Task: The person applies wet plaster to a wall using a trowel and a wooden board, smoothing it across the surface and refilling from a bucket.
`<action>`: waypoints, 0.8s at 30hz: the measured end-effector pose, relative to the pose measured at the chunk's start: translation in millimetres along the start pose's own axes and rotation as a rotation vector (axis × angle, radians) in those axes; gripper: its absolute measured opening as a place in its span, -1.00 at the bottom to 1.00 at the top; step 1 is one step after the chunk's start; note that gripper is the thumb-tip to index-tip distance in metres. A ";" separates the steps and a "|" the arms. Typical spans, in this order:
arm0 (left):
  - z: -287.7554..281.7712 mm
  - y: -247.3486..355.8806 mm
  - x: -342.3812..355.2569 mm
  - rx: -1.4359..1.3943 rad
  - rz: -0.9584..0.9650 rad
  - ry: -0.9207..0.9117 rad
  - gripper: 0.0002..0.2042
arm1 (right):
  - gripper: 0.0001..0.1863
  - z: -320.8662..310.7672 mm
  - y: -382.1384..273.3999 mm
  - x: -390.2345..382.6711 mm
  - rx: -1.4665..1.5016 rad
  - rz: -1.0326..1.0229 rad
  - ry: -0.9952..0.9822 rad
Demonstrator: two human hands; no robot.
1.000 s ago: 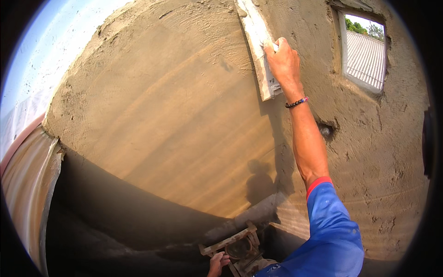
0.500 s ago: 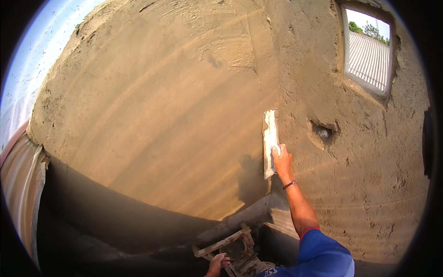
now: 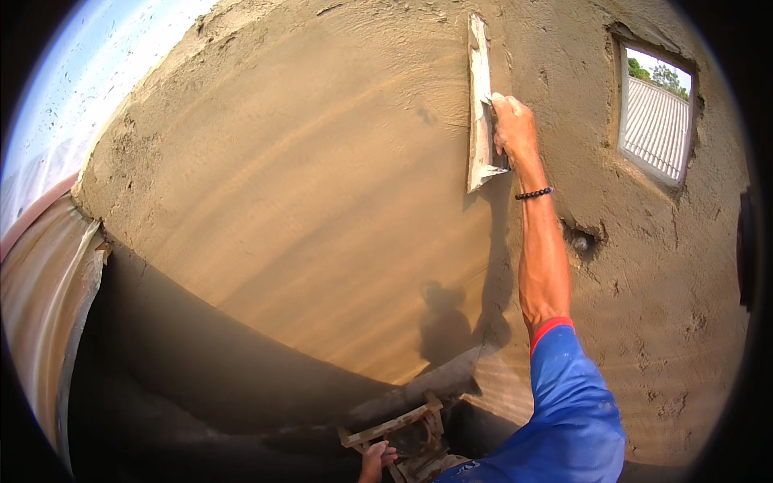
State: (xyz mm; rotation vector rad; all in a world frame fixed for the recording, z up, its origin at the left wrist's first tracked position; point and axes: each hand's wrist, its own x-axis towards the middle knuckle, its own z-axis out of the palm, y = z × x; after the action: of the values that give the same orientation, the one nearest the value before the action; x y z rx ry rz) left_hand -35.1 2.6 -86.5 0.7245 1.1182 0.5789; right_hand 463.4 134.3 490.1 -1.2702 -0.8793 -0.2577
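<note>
Head view: our right hand [image 3: 515, 127], to the left of the small window [image 3: 656, 117], has its fingers wrapped around a long, white-smeared plastering float [image 3: 479, 88], whose blade stands nearly upright close to the corner [image 3: 491, 241] of a broad plastered wall [image 3: 322, 177]. We judge the step in hand to be smoothing that corner; farther left of the window the wall looks largely evened, with rougher patches toward its top. Whether the whole blade touches the surface, we cannot tell. Our left hand [image 3: 374, 463] is far below and left of the window, beside a wooden-looking frame [image 3: 394, 423]; its fingers are loosely bent, and we cannot tell whether they grip anything. Below and left of the window, a ragged hole [image 3: 581, 239] gapes just beside our right forearm [image 3: 546, 266]. As we see it, the next move calls for a straight, steady stroke under even pressure, with the blade slightly tilted so that its leading edge neither digs in nor catches the corner.
</note>
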 end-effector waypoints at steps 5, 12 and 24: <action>-20.5 -1.1 -0.3 0.039 -0.027 0.054 -0.68 | -0.63 87.2 -92.4 -118.9 -0.156 -0.292 -0.327; -9.4 15.5 28.9 0.009 0.107 0.050 -0.67 | -0.65 81.4 -74.1 -169.8 0.118 -0.342 -0.622; -2.1 4.1 -34.1 -0.110 0.056 0.109 -0.78 | -0.62 14.8 -109.1 101.2 0.087 -0.194 -0.057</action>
State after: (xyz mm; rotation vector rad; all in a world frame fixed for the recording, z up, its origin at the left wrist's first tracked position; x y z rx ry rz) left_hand -48.8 -19.4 -63.8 0.6369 1.1600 0.7286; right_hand 456.4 142.1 639.3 -1.1172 -1.0535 -0.3350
